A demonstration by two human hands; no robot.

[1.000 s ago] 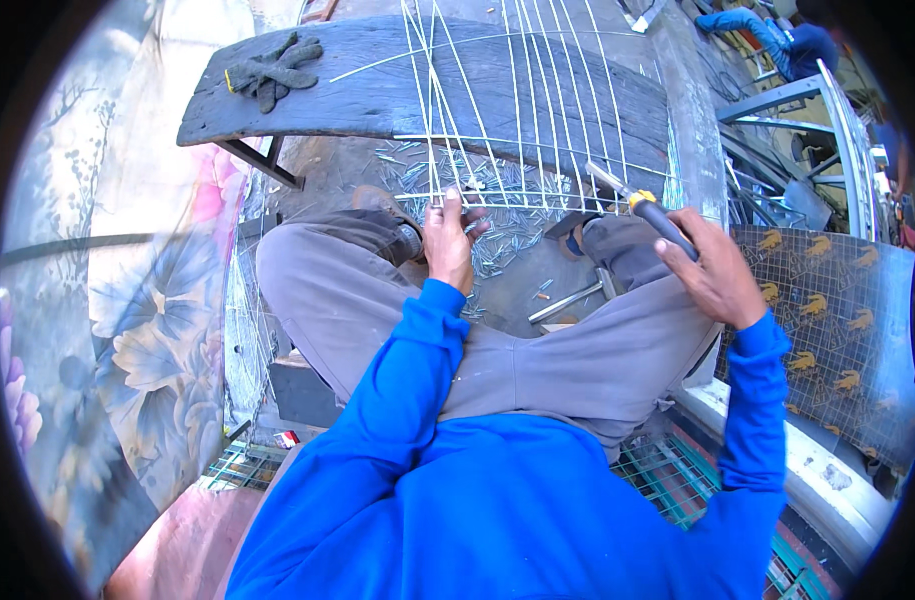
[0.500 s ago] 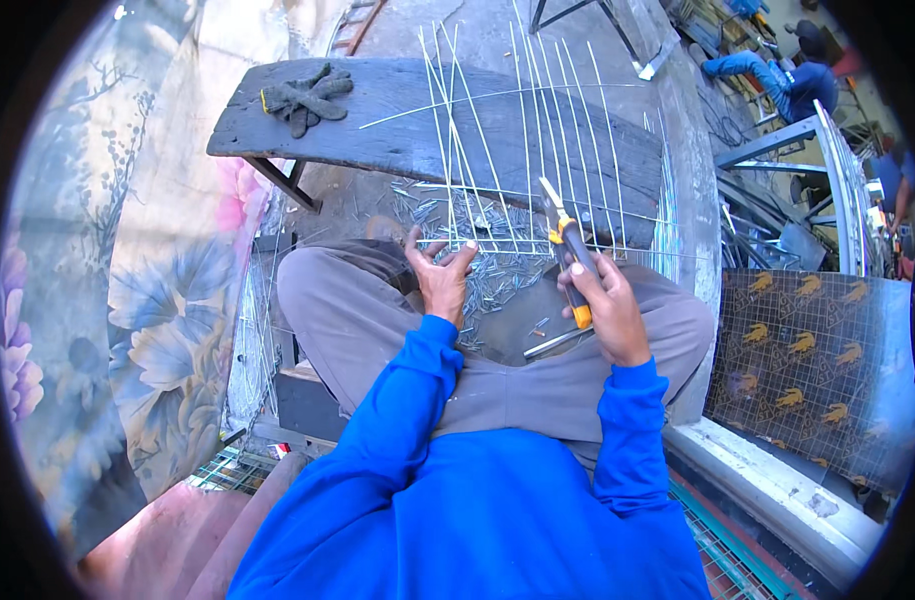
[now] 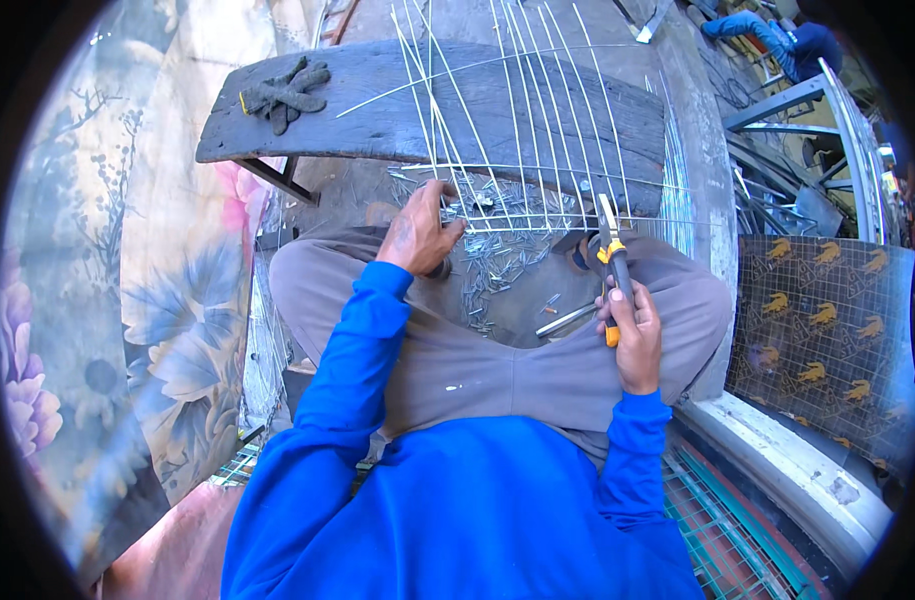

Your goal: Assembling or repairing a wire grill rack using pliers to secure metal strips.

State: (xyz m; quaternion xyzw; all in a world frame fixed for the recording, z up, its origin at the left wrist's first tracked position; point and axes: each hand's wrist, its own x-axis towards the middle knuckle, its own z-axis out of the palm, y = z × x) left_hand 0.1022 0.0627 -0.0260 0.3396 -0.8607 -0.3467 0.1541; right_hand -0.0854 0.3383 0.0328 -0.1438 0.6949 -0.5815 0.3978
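Clamping right hand fingers round pliers before the bench, left hand by wire grid near bench, finger hold unclear

My left hand, just off centre toward 11 o'clock, has its fingers curled at the left end of a lattice of thin pale wires; whether they grip it is unclear. At 3 o'clock, my right hand holds yellow-and-black pliers, tips pointing toward 12. The wires stretch across a dark wooden bench at 12 o'clock; grey gloves lie on it at 11. Short metal pieces litter the ground near centre. A floral sheet fills 9 o'clock; another person, in blue, appears at 2.
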